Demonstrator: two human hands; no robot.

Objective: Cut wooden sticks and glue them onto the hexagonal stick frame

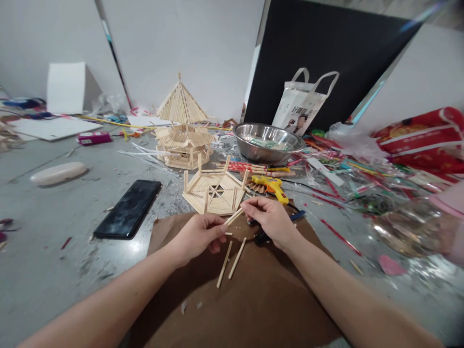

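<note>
Against white wall panels (188,43) and a tilted black board (326,53) at the far right, a grey work surface (43,215) spreads out, littered on the right with coloured strips and scraps. On its near middle lies a brown sheet (203,309), and above the sheet's far part the person's two hands meet. The left hand (198,238) pinches the near-left end of a pale wooden stick (234,217) between thumb and fingers, while the right hand (270,218) grips its far-right end, so it slants between them; whether a second stick lies along it, I cannot tell. Below, two loose sticks (237,259) rest side by side on the brown sheet, slightly apart. A dark tool (261,237), partly hidden, sits beneath the right hand. Just beyond the hands stands a hexagonal stick base (195,193) with upright posts and an open centre; a yellow glue gun (273,187) lies to its right. Farther back rises a tiered stick pavilion (184,133) with a pointed roof, and right of it a steel basin (263,152) stands in front of a white tote bag (290,104). To the left are a black smartphone (127,209) and, farther left, a white oval case (60,173).
</note>
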